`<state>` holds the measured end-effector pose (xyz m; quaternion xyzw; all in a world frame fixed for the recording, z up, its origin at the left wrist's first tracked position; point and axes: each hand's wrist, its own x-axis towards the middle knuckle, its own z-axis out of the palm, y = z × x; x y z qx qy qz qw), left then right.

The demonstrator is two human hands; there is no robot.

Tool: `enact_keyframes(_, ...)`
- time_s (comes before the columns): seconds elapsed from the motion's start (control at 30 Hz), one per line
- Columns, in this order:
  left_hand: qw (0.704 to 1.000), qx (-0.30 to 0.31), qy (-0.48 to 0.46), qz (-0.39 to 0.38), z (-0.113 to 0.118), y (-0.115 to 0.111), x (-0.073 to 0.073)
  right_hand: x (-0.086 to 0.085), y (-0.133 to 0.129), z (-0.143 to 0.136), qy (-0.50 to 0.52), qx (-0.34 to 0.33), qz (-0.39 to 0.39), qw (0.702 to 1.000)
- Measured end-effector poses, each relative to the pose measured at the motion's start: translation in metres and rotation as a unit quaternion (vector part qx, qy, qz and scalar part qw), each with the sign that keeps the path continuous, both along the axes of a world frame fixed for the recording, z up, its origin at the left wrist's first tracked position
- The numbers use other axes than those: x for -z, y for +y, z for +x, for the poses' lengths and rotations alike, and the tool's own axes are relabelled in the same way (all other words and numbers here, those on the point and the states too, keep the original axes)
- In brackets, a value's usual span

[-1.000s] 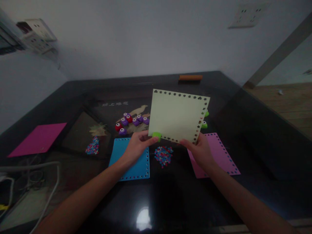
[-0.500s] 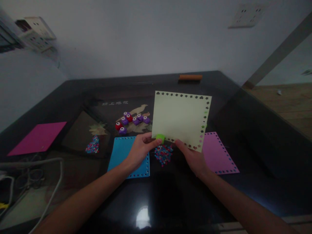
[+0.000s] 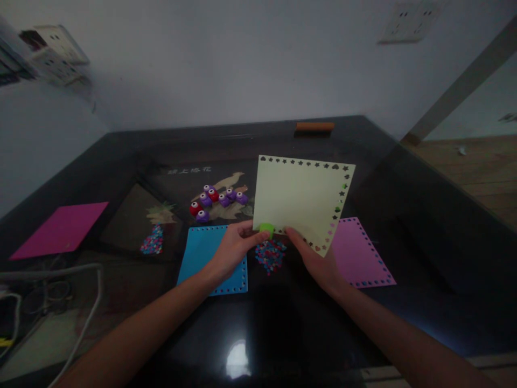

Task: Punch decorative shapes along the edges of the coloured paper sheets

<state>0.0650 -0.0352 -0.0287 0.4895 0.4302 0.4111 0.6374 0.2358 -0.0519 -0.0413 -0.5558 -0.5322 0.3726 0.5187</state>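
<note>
A pale yellow paper sheet (image 3: 301, 199) with punched shapes along its top, right and lower edges is held up over the dark table (image 3: 121, 161). My left hand (image 3: 232, 250) pinches a small green punch (image 3: 266, 230) on the sheet's lower left corner. The sheet's bottom edge is gripped from below by my right hand (image 3: 319, 258). Under the hands lies a pile of coloured confetti (image 3: 270, 253).
A blue punched sheet (image 3: 204, 253) lies at my left hand, a pink punched sheet (image 3: 361, 253) at the right. Red and purple punches (image 3: 218, 199) cluster behind. A magenta sheet (image 3: 60, 229), a second confetti pile (image 3: 152, 241), cables (image 3: 60, 285) and an orange bar (image 3: 315, 126) are around.
The yellow sheet has rotated and sunk slightly. My right hand slid left along its bottom edge, and the green punch moved right along that edge with my left hand.
</note>
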Motion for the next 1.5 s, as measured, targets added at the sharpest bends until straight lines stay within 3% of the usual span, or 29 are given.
enact_keyframes(0.6, 0.999, 0.028, 0.007, -0.020, 0.000, 0.001, -0.002, -0.003, 0.003, 0.003, 0.019, 0.019, -0.036, 0.999)
enact_keyframes(0.77, 0.997, 0.058, 0.044, -0.021, -0.002, 0.002, -0.005, -0.006, 0.003, 0.005, 0.027, 0.030, -0.038, 0.998)
enact_keyframes(1.0, 0.988, 0.094, 0.116, -0.027, -0.008, 0.007, -0.009, -0.011, 0.006, 0.008, 0.043, -0.008, -0.098, 0.994)
enact_keyframes(1.27, 0.951, 0.234, 0.203, 0.026, -0.015, 0.008, -0.016, -0.012, 0.008, 0.009, 0.041, -0.024, -0.096, 0.994)
enact_keyframes(1.4, 0.920, 0.260, 0.282, 0.086, -0.018, 0.005, -0.018, -0.008, 0.009, 0.010, 0.043, -0.031, -0.088, 0.995)
enact_keyframes(1.5, 0.910, 0.270, 0.290, 0.120, -0.020, 0.004, -0.018, -0.007, 0.010, 0.010, 0.042, -0.034, -0.089, 0.995)
